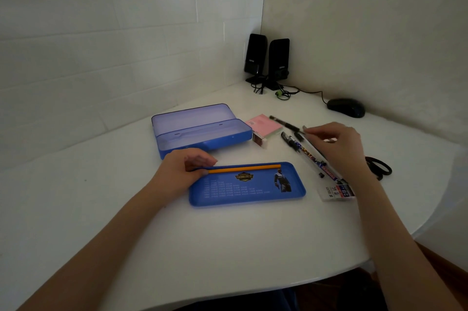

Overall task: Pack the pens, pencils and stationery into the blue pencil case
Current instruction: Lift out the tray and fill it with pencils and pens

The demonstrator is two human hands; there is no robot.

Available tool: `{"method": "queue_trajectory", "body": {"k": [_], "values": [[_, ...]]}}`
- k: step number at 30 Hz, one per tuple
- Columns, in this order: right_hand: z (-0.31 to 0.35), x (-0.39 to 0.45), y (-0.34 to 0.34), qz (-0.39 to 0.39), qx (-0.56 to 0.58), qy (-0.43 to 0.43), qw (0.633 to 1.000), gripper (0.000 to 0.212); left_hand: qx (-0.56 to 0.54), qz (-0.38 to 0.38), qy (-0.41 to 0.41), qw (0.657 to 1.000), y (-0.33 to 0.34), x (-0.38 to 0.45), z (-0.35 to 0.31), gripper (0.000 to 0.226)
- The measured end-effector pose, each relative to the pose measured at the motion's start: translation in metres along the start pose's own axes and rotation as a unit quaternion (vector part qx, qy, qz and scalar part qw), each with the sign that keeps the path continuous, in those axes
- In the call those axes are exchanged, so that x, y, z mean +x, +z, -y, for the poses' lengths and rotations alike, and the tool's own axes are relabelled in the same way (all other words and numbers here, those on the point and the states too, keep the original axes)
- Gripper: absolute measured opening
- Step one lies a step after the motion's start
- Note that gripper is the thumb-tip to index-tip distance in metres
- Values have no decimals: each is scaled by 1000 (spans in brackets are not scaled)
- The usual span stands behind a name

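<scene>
While my left hand (188,162) sits at the nine o'clock end of the loose blue tray (247,191), its fingers are curled over the tray's far rim and pinch the near end of the yellow pencil (244,168). That pencil lies along the far rim, its long axis running nine to three. Directly at twelve o'clock from the tray stands the blue pencil case (202,131), lid thrown back, its inside showing nothing that I can make out; its long axis also runs roughly nine to three, tilted a little toward two. So the case is just beyond my left hand, and that hand is clearly the nearer one to it.

Moving on toward three o'clock, a pink notepad (263,125) and a small eraser (260,140) lie just beside the case's right end. Past them, a black pen (285,123) looks blurred at the fingertips of my right hand (336,145); the fingers are loosely bent toward it, but I cannot tell whether they pinch it or only touch it. More pens and a clear packet (316,159) lie under that hand, their long axes running from eleven down to five.

My judgement: whatever the right hand brings must travel toward ten o'clock and swing level with the case's long side to drop in cleanly.
</scene>
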State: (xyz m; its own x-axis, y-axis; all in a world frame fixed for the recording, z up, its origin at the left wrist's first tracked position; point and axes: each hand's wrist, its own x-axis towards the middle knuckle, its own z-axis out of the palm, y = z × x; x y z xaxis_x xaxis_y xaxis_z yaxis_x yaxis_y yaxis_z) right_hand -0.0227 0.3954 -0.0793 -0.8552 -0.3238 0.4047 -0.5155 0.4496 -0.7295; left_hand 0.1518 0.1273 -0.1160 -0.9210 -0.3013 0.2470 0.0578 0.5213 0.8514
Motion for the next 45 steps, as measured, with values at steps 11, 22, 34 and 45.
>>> {"method": "queue_trajectory", "body": {"k": [11, 22, 34, 45], "values": [[-1, -1, 20, 45, -83, 19, 995, 13, -20, 16, 0, 1000, -2, 1, 2, 35], [-24, 10, 8, -29, -207, 127, 970, 21, -18, 16, 4, 1000, -2, 4, 6, 36], [-29, 15, 11, -28, -198, 201, 959, 23, -20, 21, 9, 1000, -2, 4, 6, 37], [-23, 13, 12, -30, -230, 214, 949, 15, -30, 19, 9, 999, -2, 4, 7, 39]]}}
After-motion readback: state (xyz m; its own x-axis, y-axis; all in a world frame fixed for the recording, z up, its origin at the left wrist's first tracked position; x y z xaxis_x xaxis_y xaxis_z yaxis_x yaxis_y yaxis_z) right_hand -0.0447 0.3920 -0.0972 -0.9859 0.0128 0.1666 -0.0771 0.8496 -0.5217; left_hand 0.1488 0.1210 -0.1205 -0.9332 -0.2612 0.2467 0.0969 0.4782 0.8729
